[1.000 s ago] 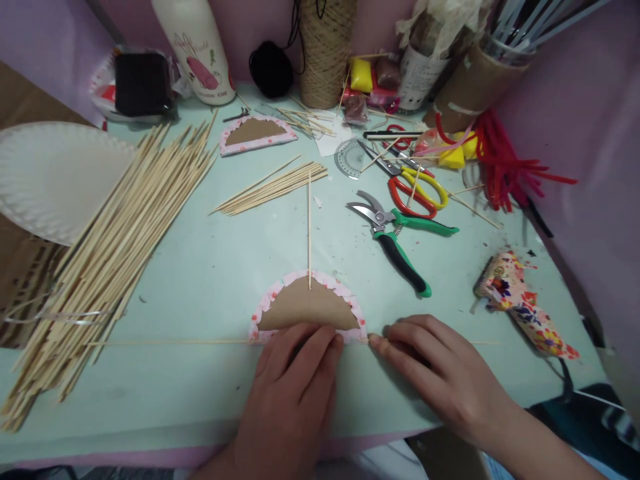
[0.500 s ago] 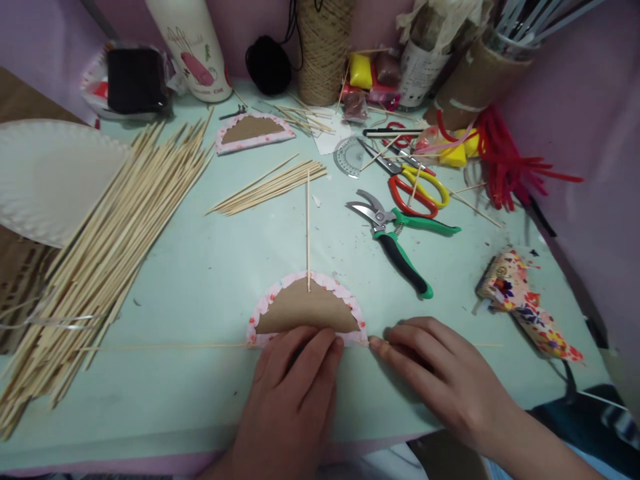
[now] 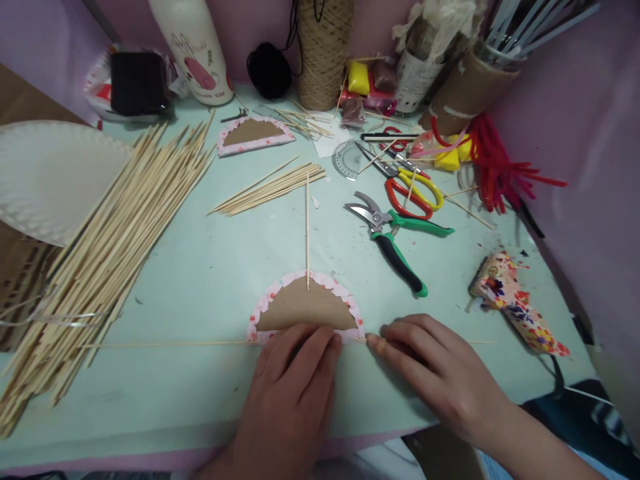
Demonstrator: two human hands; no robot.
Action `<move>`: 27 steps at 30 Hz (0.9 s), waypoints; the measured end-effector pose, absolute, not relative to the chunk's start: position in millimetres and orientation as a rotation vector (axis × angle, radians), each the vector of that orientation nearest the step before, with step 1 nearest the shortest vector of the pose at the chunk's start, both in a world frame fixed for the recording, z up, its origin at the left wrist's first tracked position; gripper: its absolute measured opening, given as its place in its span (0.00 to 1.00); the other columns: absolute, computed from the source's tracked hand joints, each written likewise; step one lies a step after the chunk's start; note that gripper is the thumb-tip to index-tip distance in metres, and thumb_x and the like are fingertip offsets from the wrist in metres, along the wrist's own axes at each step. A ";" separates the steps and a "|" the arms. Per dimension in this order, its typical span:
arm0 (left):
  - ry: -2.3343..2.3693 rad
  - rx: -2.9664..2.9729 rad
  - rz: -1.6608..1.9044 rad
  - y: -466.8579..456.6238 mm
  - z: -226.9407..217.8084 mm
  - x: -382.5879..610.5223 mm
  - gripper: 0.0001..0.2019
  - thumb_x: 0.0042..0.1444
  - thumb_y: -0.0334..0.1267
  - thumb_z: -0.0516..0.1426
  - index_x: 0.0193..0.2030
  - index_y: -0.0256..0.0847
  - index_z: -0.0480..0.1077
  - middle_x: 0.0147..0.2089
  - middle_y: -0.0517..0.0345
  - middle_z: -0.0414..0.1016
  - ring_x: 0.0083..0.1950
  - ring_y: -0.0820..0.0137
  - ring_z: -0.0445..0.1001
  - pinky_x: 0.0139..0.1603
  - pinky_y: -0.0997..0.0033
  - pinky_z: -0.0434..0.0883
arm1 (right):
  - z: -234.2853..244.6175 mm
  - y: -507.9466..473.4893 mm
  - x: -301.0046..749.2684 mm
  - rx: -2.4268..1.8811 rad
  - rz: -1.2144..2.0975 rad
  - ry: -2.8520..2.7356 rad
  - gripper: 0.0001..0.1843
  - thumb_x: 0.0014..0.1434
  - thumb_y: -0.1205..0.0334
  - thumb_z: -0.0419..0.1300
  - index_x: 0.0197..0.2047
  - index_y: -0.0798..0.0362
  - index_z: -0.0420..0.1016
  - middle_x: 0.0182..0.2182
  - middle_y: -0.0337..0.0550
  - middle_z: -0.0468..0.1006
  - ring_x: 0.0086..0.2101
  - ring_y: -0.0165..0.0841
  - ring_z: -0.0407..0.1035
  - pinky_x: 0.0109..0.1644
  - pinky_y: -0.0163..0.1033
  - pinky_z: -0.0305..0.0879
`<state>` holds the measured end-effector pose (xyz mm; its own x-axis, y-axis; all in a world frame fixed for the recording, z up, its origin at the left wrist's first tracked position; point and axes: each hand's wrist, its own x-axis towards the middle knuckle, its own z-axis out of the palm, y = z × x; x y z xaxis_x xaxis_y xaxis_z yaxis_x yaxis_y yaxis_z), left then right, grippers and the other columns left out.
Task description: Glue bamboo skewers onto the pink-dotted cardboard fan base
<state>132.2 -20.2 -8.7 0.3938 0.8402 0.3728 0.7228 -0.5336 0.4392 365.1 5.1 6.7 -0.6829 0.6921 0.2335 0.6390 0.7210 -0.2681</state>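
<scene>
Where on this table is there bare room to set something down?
Mostly bare: between the long sticks and half-circle card; between the pruning shears and glue gun. Crowded: the back, from bottle to red pipe cleaners.

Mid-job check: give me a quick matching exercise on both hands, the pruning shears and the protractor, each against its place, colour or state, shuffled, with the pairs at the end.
Things
1. Left hand
2. Right hand
3. Pruning shears
4. Protractor

Descriptions
A. Blades apart, green and black handles
B. Over the straight edge of the nearer cardboard half-disc
C. Clear, with a curved edge
D. Just right of that half-disc's corner, at the long thin stick

Pairs: 1-B, 2-D, 3-A, 4-C
</scene>
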 end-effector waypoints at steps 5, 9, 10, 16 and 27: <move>1.391 2.451 0.843 -21.2 -9.5 132.5 0.14 0.65 0.26 0.52 0.54 0.31 0.72 0.54 0.49 0.76 0.54 0.59 0.68 0.57 0.55 0.67 | 7.6 4.8 365.0 -1.047 0.242 -2.609 0.19 0.68 0.69 0.45 0.54 0.58 0.73 0.39 0.53 0.76 0.40 0.38 0.66 0.42 0.44 0.69; 1.387 2.451 0.836 -22.1 -11.1 132.1 0.14 0.64 0.26 0.52 0.54 0.30 0.72 0.54 0.48 0.76 0.55 0.59 0.67 0.57 0.54 0.66 | 6.9 5.1 364.8 -1.033 0.245 -2.608 0.19 0.69 0.69 0.44 0.54 0.59 0.73 0.39 0.53 0.75 0.40 0.38 0.66 0.42 0.43 0.68; 1.387 2.451 0.832 -22.3 -11.3 132.0 0.14 0.64 0.26 0.52 0.54 0.30 0.72 0.54 0.48 0.76 0.55 0.59 0.67 0.57 0.54 0.66 | 6.7 5.3 364.7 -1.030 0.241 -2.607 0.19 0.69 0.69 0.44 0.54 0.59 0.73 0.39 0.53 0.75 0.40 0.37 0.66 0.42 0.43 0.68; 1.372 2.462 0.834 -22.6 -12.1 131.5 0.14 0.64 0.25 0.52 0.54 0.29 0.71 0.54 0.47 0.75 0.55 0.58 0.66 0.57 0.53 0.66 | 7.1 6.6 364.3 -1.028 0.239 -2.614 0.18 0.69 0.69 0.45 0.54 0.60 0.72 0.39 0.53 0.75 0.39 0.37 0.65 0.41 0.42 0.67; 1.395 2.446 0.843 -21.8 -11.8 131.8 0.14 0.65 0.26 0.52 0.54 0.31 0.72 0.54 0.50 0.76 0.56 0.60 0.67 0.58 0.56 0.65 | 12.9 8.9 362.6 -1.027 0.232 -2.630 0.18 0.69 0.69 0.46 0.52 0.59 0.74 0.38 0.52 0.76 0.38 0.36 0.67 0.40 0.42 0.68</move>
<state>131.8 -21.8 -11.8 0.3913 0.8395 0.3769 0.7241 -0.5337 0.4369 362.6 8.9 12.9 -0.6960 0.6821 0.2241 0.6324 0.7302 -0.2587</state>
